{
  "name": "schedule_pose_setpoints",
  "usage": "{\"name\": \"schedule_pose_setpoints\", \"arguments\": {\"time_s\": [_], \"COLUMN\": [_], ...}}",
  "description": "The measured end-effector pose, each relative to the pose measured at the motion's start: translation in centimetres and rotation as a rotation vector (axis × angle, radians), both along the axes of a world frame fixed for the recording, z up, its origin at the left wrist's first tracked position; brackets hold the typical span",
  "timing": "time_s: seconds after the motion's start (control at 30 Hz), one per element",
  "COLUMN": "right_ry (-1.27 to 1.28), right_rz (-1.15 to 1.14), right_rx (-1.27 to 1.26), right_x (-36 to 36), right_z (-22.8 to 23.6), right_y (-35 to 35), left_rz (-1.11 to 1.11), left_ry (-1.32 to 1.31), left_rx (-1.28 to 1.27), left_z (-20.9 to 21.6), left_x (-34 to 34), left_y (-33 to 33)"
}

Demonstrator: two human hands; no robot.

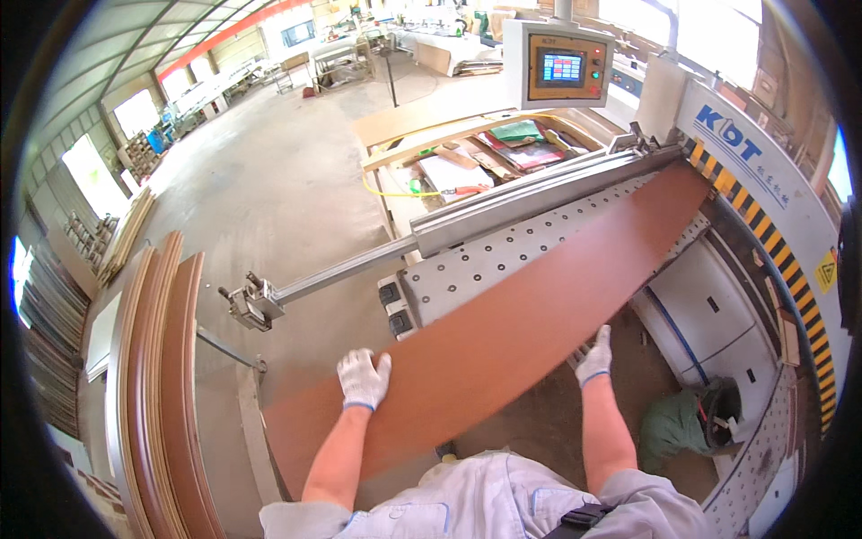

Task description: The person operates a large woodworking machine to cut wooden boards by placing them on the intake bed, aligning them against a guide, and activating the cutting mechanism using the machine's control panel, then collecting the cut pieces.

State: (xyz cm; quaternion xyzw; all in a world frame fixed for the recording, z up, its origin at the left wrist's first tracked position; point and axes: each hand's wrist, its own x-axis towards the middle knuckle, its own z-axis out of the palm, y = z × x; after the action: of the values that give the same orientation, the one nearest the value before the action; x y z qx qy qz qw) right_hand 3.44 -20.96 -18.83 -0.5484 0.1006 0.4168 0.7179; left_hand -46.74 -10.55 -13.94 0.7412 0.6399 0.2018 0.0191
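Note:
A long reddish-brown board lies slanted across the perforated metal table, its far right end against the machine and its near left end overhanging toward me. My left hand, in a white knit glove, grips the far edge of the overhanging part; the thumb is spread on the upper face and the fingertips reach that edge. At the near edge, my right hand, gloved alike, holds the board with the thumb up beside it and the other fingers partly hidden beneath.
A metal guide rail with an end clamp runs behind the board. Long brown boards stand at left. At right are the machine's striped guard and a green sack. A control screen hangs above.

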Motion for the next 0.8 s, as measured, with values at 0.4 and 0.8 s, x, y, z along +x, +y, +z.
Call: {"name": "schedule_pose_setpoints", "arguments": {"time_s": [0.4, 0.8], "right_ry": [-0.115, 0.201], "right_rz": [0.233, 0.147], "right_rx": [0.082, 0.325], "right_x": [-10.3, -3.4], "right_z": [2.4, -1.2], "right_y": [-13.7, -14.7], "left_rz": [-0.09, 0.03], "left_ry": [0.011, 0.212], "left_rx": [-0.846, -0.79], "left_z": [3.0, 6.9], "left_x": [4.4, -5.5], "left_y": [-7.0, -19.1]}}
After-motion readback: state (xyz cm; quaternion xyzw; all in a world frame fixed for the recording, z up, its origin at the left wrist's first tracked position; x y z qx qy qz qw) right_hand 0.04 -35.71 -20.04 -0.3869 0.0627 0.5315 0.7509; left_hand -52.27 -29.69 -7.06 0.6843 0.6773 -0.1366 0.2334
